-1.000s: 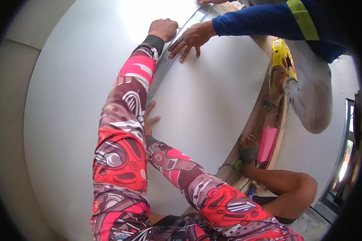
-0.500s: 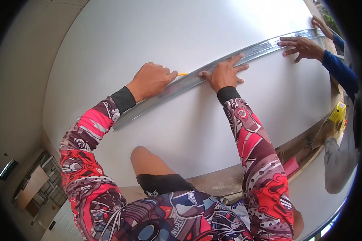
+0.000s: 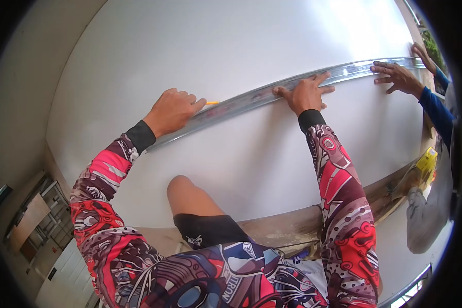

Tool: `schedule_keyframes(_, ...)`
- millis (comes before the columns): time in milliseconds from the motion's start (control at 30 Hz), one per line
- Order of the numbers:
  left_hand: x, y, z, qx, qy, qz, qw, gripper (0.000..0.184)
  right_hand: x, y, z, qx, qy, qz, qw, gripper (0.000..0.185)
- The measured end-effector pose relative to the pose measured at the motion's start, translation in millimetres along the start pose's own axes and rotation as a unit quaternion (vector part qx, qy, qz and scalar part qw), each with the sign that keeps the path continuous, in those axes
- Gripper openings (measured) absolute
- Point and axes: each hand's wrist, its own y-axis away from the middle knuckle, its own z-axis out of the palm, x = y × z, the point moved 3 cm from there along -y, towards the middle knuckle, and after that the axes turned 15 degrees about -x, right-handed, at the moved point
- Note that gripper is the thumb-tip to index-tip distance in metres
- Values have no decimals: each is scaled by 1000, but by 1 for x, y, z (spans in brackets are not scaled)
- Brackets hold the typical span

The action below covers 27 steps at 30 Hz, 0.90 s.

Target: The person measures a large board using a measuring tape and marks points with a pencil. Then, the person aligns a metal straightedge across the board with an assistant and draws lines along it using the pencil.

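Note:
A long shiny metal channel [image 3: 262, 97] lies slanted across a large white board [image 3: 241, 169]. Closed in a grip, my left hand [image 3: 173, 110] rests at the channel's upper edge near its left end. From its thumb side sticks out a thin yellow pencil [image 3: 212, 102], most of it hidden by the fingers. My right hand [image 3: 305, 95] presses on the channel around its middle, fingers spread and thumb out to the left. Farther right, another person's hand [image 3: 400, 78] touches the channel with fingers apart; that person's second hand [image 3: 421, 54] is at its far end.
A yellow box-like object [image 3: 426, 165] sits at the right, beside the other person's leg [image 3: 423, 220]. My bare knee [image 3: 182, 187] rises at the board's near edge. At the lower left stand metal frames with a wooden panel [image 3: 30, 220].
My left hand, with the pencil, has slid down-left along the channel's edge, farther from my right hand. My right hand stays on the channel. The camera view has shifted somewhat.

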Motion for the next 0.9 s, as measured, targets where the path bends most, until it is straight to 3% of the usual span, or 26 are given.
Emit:
schedule_keyframes(300, 1, -5, -28, 59, 12, -3, 998, 37, 5, -3, 2, 24, 8, 3, 1000, 116)
schedule_keyframes(400, -9, -39, -61, 211, 159, -16, 964, 31, 1, 0, -5, -20, 5, 16, 1000, 122)
schedule_keyframes(467, -5, -74, -83, 219, 225, -46, 948, 33, -3, 4, 0, -27, -14, 6, 1000, 122)
schedule_keyframes(567, 17, -191, -102, 266, 356, -1, 896, 37, 7, 5, -8, 10, -45, 14, 999, 120)
schedule_keyframes(600, 36, -233, -119, 289, 318, 20, 903, 36, 9, 8, -16, -18, -34, 14, 999, 118)
schedule_keyframes(633, 51, -267, -135, 309, 279, 29, 909, 35, 11, 6, -15, -8, -22, 32, 999, 90)
schedule_keyframes(733, 88, -356, -173, 294, 213, 15, 932, 33, 17, 8, -17, -22, -22, 16, 999, 81)
schedule_keyframes(767, 102, -377, -184, 273, 197, 7, 942, 33, 20, 6, -10, 15, -41, 16, 999, 78)
schedule_keyframes(833, 123, -388, -217, 240, 200, 7, 950, 35, 23, -1, 1, 90, -70, 8, 993, 72)
schedule_keyframes(900, 136, -380, -248, 195, 223, 16, 955, 39, 25, -3, 4, 74, -63, 9, 995, 68)
